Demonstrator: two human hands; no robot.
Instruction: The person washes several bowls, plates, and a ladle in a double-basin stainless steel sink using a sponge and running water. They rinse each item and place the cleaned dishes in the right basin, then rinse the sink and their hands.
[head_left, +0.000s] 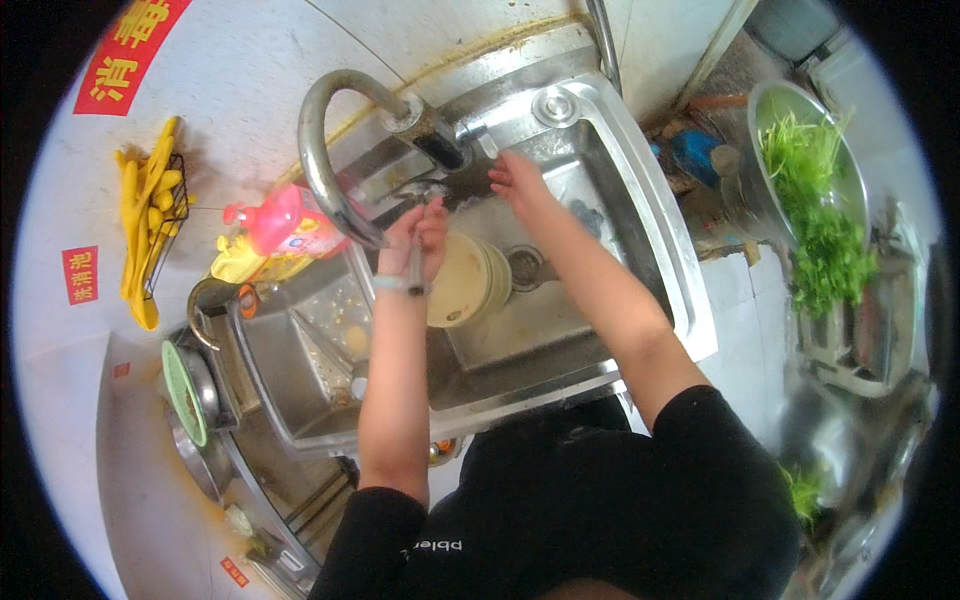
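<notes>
My left hand (421, 234) is closed around a long-handled metal utensil (415, 271), its handle lying towards the wrist; its far end beside the hand is blurred. Just below and to the right, a stack of pale round plates (459, 281) stands in the larger basin of the steel sink (525, 341). My right hand (517, 182) is at the tap's lever (488, 142), fingers spread and slightly curled, with nothing held; whether a fingertip touches the lever is unclear. The curved tap spout (313, 142) arches to the left of both hands.
A pink detergent bottle (289, 221) and a yellow bottle (251, 261) stand behind the smaller basin (307, 375). Yellow rubber gloves (139, 225) hang at a wire rack. A metal bowl (861, 176) of leafy greens is at right; a green basin (184, 394) is at left.
</notes>
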